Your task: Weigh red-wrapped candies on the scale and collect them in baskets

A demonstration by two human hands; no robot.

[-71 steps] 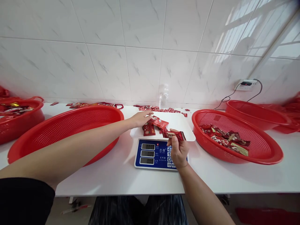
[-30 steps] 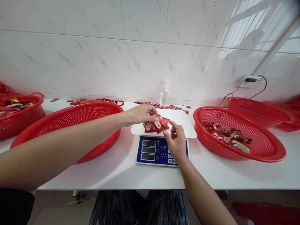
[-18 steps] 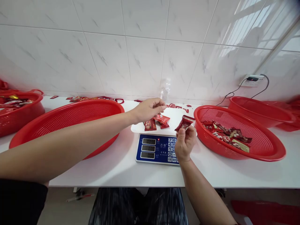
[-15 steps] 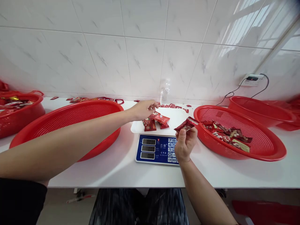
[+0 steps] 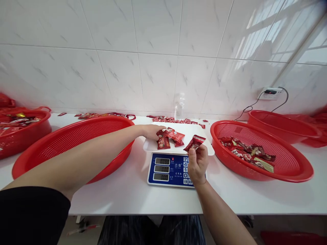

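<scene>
While the right hand (image 5: 198,166) pinches a packet (image 5: 194,143), other packets (image 5: 163,141) partly hide the left hand (image 5: 152,132).
Its hold is unclear; the pinched packet is glossy dark red.

Your scale (image 5: 176,175) sits on the table (image 5: 114,199) ahead of you, pan (image 5: 190,131) toward the wall (image 5: 158,78). Packet pile (image 5: 163,143) on the pan's left half, your left hand (image 5: 153,132) at its left edge. Your right hand (image 5: 199,161), with a single packet (image 5: 195,143) in it, is at the pan's front right. Wide basket (image 5: 107,126) left of the scale, packet basket (image 5: 230,169) right, spare basket (image 5: 276,126) behind that. Bottle (image 5: 179,106) stands behind the pan.
</scene>
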